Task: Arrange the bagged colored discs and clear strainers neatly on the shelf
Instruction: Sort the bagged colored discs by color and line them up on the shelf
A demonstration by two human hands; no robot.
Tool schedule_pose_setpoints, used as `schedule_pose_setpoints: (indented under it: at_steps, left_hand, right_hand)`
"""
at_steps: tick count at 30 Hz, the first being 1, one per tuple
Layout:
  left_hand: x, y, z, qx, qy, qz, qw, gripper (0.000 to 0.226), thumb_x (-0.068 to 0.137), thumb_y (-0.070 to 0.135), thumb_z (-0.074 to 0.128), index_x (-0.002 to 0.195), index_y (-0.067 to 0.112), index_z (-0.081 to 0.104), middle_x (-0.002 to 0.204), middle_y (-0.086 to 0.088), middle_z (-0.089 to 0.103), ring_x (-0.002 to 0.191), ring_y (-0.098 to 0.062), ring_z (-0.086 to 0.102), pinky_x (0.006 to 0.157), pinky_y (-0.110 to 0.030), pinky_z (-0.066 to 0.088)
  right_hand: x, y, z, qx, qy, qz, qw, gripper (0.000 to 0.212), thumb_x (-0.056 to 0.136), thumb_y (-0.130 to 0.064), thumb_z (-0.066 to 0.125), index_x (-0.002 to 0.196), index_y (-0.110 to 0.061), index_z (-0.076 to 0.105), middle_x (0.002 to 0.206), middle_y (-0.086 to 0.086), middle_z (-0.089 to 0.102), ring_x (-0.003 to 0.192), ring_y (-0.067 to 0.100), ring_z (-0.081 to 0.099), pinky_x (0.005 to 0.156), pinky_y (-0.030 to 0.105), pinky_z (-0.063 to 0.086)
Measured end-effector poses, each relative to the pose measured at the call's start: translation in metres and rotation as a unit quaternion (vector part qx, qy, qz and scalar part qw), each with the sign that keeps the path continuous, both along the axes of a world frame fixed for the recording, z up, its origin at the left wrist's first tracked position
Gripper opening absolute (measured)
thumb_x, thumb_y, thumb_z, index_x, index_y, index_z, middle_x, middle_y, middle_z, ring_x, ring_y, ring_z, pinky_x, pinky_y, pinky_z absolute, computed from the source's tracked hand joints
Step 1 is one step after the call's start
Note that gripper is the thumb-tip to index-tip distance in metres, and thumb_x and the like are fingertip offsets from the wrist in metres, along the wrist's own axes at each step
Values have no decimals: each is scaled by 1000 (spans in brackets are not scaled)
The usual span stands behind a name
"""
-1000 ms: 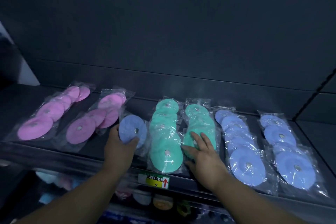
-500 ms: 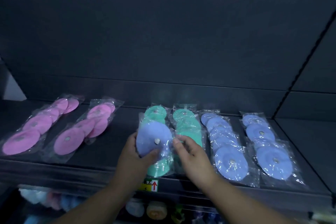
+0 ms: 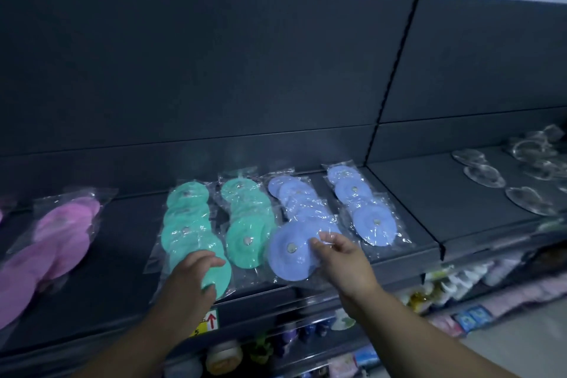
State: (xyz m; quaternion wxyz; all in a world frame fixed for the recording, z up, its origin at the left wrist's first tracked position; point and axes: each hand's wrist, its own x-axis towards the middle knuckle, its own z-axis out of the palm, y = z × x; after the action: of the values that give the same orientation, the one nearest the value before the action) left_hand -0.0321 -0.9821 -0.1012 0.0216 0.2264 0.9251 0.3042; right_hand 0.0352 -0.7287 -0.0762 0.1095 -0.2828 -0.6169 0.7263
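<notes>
Bagged discs lie in rows on a dark shelf (image 3: 107, 291): pink ones (image 3: 61, 233) at the left, two green rows (image 3: 187, 218) in the middle, blue rows (image 3: 365, 209) to the right. My left hand (image 3: 193, 276) curls round the edge of the front green bagged disc (image 3: 219, 275). My right hand (image 3: 340, 258) pinches the right edge of a large blue bagged disc (image 3: 288, 250), which sits at the front of the left blue row. Clear strainers (image 3: 484, 176) lie on the neighbouring shelf section at the right.
A vertical divider (image 3: 395, 70) separates the two shelf sections. A yellow price tag (image 3: 208, 321) hangs on the front rail. Lower shelves below hold small packaged goods (image 3: 454, 282). Bare shelf surface (image 3: 423, 193) lies between the blue rows and the strainers.
The blue bagged disc passed from my left hand to my right and moved right, onto the front of the left blue row. My left hand dropped onto the front green disc. The view swung right.
</notes>
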Motion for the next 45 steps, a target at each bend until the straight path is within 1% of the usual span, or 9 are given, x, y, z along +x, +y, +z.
schedule_pose_setpoints:
  at_steps: [9, 16, 22, 27, 30, 34, 38, 42, 45]
  left_hand:
    - [-7, 29, 7, 62, 100, 38, 992, 40, 70, -4, 59, 102, 19, 69, 118, 3, 59, 108, -16, 49, 98, -30, 37]
    - [-3, 138, 19, 160, 126, -19, 979, 30, 70, 12, 59, 96, 21, 69, 111, 10, 57, 103, -4, 53, 94, -3, 31]
    - [-4, 237, 7, -21, 76, -7, 997, 65, 71, 49, 47, 131, 25, 55, 147, 0, 40, 136, -25, 37, 112, -30, 21]
    - [-15, 271, -16, -208, -3, 73, 975, 77, 77, 69, 22, 149, 42, 14, 161, 8, -2, 148, -19, -3, 118, -44, 3]
    - [-11, 272, -21, -209, 3, 94, 973, 96, 58, 74, 2, 147, 44, 19, 160, 11, 1, 148, -17, -2, 117, -43, 2]
    - [-12, 268, -18, -166, 4, 135, 977, 76, 70, 66, 31, 140, 38, 41, 158, 5, 22, 146, -21, 16, 116, -48, 9]
    - [0, 283, -7, -45, 94, 133, 986, 54, 77, 50, 45, 112, 17, 69, 128, -11, 60, 117, -32, 58, 102, -46, 41]
    - [21, 308, 1, 38, 23, 94, 995, 62, 76, 59, 43, 123, 22, 59, 122, 7, 53, 113, -15, 50, 95, -19, 34]
    - [22, 315, 7, 66, 1, 82, 994, 64, 78, 60, 55, 131, 26, 49, 118, 18, 44, 111, -4, 46, 87, -7, 28]
  right_hand:
    - [18, 73, -7, 13, -2, -76, 997, 12, 88, -26, 66, 90, -14, 69, 80, 6, 66, 70, 21, 57, 63, 34, 47]
    - [14, 176, -3, 77, -36, -16, 996, 15, 93, -21, 60, 99, -8, 66, 69, 6, 62, 48, 13, 52, 41, 22, 38]
    - [-8, 242, 11, 115, -46, 139, 982, 31, 85, -2, 68, 111, -15, 57, 61, 5, 62, 45, 18, 50, 41, 24, 39]
    - [-33, 269, 15, 227, -52, 303, 924, 39, 90, 8, 54, 122, -14, 58, 47, -9, 55, 40, 6, 47, 46, 17, 39]
    - [-52, 271, 17, 325, -24, 360, 874, 42, 93, 3, 50, 119, -27, 62, 65, -14, 58, 46, 3, 45, 50, 16, 42]
    - [-65, 264, 12, 419, 38, 402, 813, 46, 92, -3, 49, 120, -37, 63, 99, -18, 61, 61, -6, 54, 61, 6, 42]
    - [-61, 265, 3, 376, 53, 309, 872, 44, 88, -9, 63, 115, -43, 58, 94, -15, 59, 68, 1, 55, 65, 2, 41]
    - [-48, 272, -7, 319, 5, 244, 916, 37, 81, -13, 74, 109, -33, 61, 86, -3, 65, 64, 0, 55, 66, 1, 41]
    - [-41, 275, -7, 212, -22, 237, 948, 20, 88, -10, 66, 104, -20, 69, 83, 4, 71, 69, 10, 59, 74, 21, 50]
